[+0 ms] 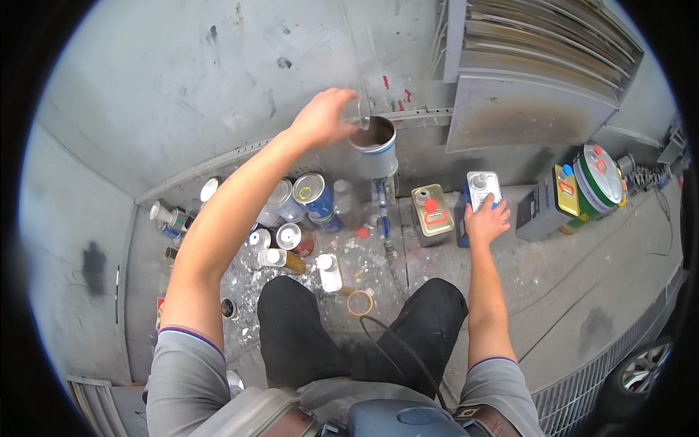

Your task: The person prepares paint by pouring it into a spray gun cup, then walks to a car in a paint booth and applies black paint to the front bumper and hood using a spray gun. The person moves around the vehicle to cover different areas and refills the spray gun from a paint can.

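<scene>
Round cans [314, 194] cluster on the spattered floor [582, 291] at left. A tape roll [360, 302] lies near the knees. Green drum [598, 178] stands at right beside a grey box [535, 213].

Blue rectangular can [477, 204] beside yellow-labelled tin [432, 210]

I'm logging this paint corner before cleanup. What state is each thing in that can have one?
Left hand: raised, holding a small clear cup tipped over the spray-gun cup.
Spray-gun cup: upright, lid off, dark inside.
Right hand: resting on the blue rectangular can, which is upright and capped.
Yellowish rectangular can: upright, red cap on.
Green round can: lying on its side, lid on.
</scene>
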Tool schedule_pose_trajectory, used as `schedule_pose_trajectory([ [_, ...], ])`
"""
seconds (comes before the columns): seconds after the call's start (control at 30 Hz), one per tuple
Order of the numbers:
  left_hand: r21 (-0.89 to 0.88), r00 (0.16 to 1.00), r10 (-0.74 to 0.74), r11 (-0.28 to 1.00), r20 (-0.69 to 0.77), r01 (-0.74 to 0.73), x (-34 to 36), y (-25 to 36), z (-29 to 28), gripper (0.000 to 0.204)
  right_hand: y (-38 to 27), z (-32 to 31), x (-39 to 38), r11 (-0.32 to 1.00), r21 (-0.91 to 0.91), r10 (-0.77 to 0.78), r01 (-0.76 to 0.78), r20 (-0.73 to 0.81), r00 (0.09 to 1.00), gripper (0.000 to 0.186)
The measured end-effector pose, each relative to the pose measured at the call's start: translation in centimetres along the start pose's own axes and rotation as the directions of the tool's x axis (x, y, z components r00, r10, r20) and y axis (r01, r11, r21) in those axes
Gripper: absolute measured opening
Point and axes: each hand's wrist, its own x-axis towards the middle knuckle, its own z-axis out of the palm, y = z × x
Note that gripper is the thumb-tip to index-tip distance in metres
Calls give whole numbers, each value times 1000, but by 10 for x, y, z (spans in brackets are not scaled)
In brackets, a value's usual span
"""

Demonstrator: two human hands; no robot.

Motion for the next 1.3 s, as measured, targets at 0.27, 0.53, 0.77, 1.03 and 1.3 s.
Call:
schedule_pose_trajectory([
  [0.27, -789, 949, -307, 600, -76, 130, -36, -51, -10, 73, -8, 6, -4, 998, -56, -26, 24, -25, 999, 80],
  [0.53, -946, 852, -523, 263, 23, 187, -150, -156, 129, 71, -8, 8, -1, 997, -78, -24, 27, 38, 999, 99],
  [0.77, -970, 830, -557, 176, 44, 169, -133, -179, 245, 75, 2, -10, 7, 983, -139, -127, 124, -10, 992, 105],
  [1.03, -991, 722, -691, 64, 38, 114, -243, -209, 206, 86, -108, -48, -127, 579, 793, -531, 189, 191, 826, 79],
  [1.3, -940, 142, -985, 140, -100, 312, -576, -260, 166, 45, -205, 55, -140, 190, 974, -138, -126, 153, 978, 21],
])
